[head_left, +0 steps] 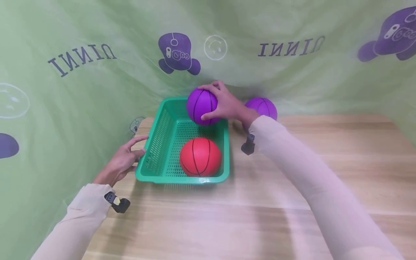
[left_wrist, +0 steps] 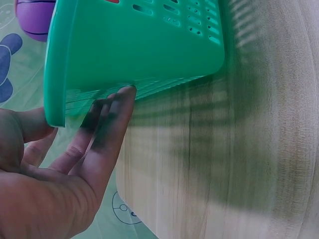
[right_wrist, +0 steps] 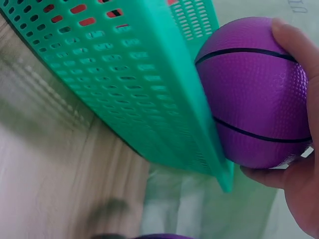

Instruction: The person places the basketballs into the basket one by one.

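1. The right hand (head_left: 225, 104) gripped a purple ball (head_left: 199, 107) — over the green basket (head_left: 182, 180), at its far right corner.
2. Below that grip, a red ball (head_left: 200, 157) lay inside.
3. Left of it, the left hand (head_left: 122, 159) touched the basket — fingers fairly straight.

I see green printed cloth (head_left: 243, 21) beyond the right hand (head_left: 225, 104), 1 pale wood-grain tabletop (head_left: 208, 224) below it.

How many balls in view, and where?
3: round red ball, black lines, in the green perforated plastic basket; round purple ball, black lines, held in the right hand at the basket's far right corner; second purple ball right of the basket, partly behind the pale right sleeve.
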Tool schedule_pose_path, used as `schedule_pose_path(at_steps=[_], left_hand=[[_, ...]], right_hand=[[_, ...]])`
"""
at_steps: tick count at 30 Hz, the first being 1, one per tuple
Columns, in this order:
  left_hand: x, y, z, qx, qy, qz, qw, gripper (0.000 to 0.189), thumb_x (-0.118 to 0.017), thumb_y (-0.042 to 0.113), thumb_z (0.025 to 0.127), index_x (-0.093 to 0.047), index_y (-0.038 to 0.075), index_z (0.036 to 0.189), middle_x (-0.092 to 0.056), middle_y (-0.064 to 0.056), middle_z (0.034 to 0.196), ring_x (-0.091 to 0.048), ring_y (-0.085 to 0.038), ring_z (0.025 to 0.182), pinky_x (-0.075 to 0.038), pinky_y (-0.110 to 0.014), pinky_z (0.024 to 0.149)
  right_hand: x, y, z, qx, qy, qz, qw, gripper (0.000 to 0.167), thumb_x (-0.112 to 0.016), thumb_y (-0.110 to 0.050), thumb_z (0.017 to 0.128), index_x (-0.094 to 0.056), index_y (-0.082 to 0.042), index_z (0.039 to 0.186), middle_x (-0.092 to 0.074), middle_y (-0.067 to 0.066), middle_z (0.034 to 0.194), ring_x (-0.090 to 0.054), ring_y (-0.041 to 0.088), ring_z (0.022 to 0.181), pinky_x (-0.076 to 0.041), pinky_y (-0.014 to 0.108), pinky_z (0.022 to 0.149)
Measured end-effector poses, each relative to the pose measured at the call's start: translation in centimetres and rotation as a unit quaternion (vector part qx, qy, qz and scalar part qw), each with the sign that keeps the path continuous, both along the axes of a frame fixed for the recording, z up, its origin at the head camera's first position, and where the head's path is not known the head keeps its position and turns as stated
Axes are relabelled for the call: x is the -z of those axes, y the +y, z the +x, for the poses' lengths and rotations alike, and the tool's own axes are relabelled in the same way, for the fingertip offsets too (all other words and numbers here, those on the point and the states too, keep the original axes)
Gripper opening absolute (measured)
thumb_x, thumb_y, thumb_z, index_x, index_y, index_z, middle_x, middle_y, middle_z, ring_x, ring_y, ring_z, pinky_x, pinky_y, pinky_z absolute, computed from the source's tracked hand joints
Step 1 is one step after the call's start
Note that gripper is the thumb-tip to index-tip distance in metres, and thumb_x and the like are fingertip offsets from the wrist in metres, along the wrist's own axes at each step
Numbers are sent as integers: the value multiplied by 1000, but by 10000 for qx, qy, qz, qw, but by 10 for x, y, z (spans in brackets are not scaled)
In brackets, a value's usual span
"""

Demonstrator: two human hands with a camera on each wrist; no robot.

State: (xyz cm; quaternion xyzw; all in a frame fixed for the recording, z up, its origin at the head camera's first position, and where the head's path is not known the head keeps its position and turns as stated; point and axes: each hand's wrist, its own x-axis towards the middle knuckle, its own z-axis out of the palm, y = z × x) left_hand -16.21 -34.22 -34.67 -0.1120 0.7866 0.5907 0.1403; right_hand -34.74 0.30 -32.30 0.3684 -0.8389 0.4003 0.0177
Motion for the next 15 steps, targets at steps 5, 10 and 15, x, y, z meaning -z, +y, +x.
schedule_pose_path(at_steps=[5,10,15], left_hand=[[4,2,5,-45,-49,-72,10000,59,-45,10,107,-23,21,160,-50,-25,128,-67,-21,94,-58,-44,77],[3,2,8,-77,-35,-179,9998,59,-44,10,107,-22,21,160,-49,-27,130,-67,-21,93,-59,-44,76],[0,5,4,-44,-9,-142,9999,59,-44,10,107,-23,21,160,-48,-26,130,-67,-22,95,-58,-45,77]], right_hand=[[12,-8,0,-132,-93,212,9996,90,-93,-40,68,-48,-32,146,-32,11,142,-51,33,117,-53,43,90],[18,-13,-2,-163,-21,294,9994,90,-92,-42,67,-49,-31,146,-33,11,142,-51,33,117,-52,44,90],[17,-12,-4,-26,1,347,9994,88,-92,-41,69,-49,-29,146,-36,11,141,-53,33,115,-53,46,90]])
